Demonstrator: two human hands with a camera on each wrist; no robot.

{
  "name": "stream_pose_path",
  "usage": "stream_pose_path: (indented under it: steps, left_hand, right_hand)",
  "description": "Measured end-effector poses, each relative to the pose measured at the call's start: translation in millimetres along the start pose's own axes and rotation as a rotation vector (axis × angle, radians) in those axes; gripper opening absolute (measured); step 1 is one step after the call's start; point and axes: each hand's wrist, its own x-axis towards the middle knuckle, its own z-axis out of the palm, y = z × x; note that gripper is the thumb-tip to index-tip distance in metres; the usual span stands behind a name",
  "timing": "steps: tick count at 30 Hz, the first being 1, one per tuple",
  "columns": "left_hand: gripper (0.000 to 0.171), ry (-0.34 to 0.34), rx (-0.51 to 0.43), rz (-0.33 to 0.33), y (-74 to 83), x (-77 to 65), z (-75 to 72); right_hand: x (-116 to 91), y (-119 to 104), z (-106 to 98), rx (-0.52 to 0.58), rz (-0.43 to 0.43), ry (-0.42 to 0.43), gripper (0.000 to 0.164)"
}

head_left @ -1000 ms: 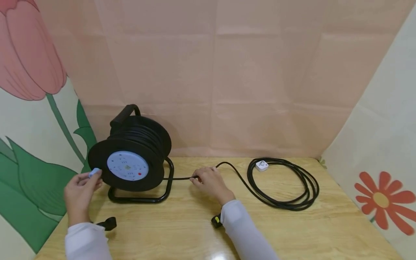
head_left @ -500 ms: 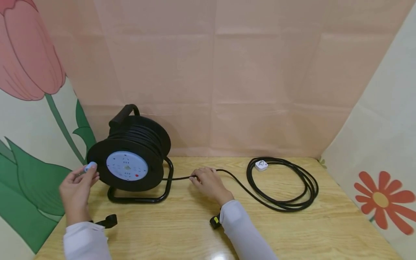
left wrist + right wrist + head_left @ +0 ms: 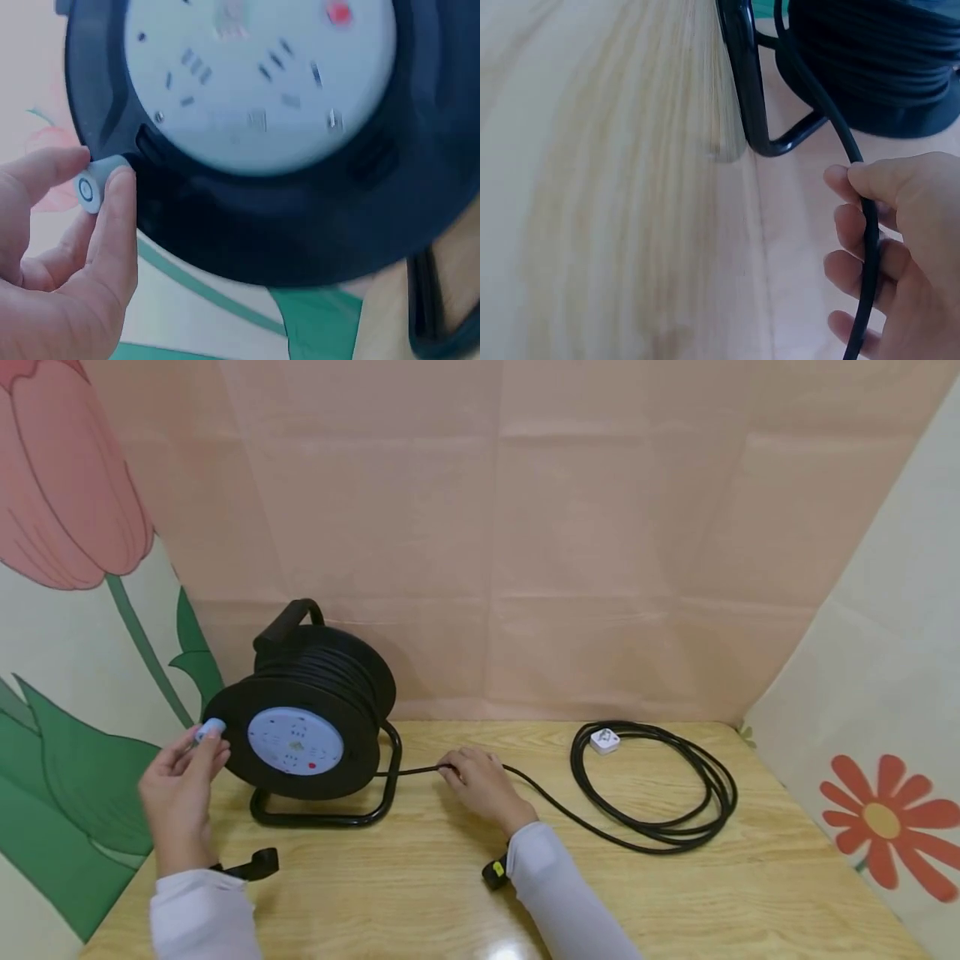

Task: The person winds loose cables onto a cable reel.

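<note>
A black cable reel stands on its tube frame at the left of the table, with a pale socket panel on its face. Thumb and fingers of my left hand pinch the light-blue crank knob at the reel's left rim. My right hand holds the black cable between thumb and forefinger, just right of the frame. From there the cable runs left onto the drum and right to a loose coil on the table. Other fingers of the right hand lie curled beside the cable.
A white plug lies at the coil's upper left. The wooden table meets a pink backdrop behind and flower-printed sheets at both sides. The reel's carry handle sticks up at the top.
The knob has risen along the reel's left rim with my left hand, and the socket panel has turned clockwise. The cable right of my right hand has drawn straighter.
</note>
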Motion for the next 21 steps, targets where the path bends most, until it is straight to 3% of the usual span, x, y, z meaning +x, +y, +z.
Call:
stream_pose_path:
  steps: [4,13,21]
  left_hand:
    - [0.047,-0.007,-0.045,0.000,2.4,-3.6,4.1]
    - [0.048,-0.015,-0.030,0.033,2.6,-5.9,9.1]
    - [0.048,-0.006,-0.049,0.058,-1.8,-3.7,9.1]
  right_hand:
    - [-2,6,-1,0.064,0.043,-0.001,0.023]
    - [-2,13,-3,0.093,0.026,0.006,0.022]
    - [-10,21,-13,0.137,0.130,-0.062,0.039]
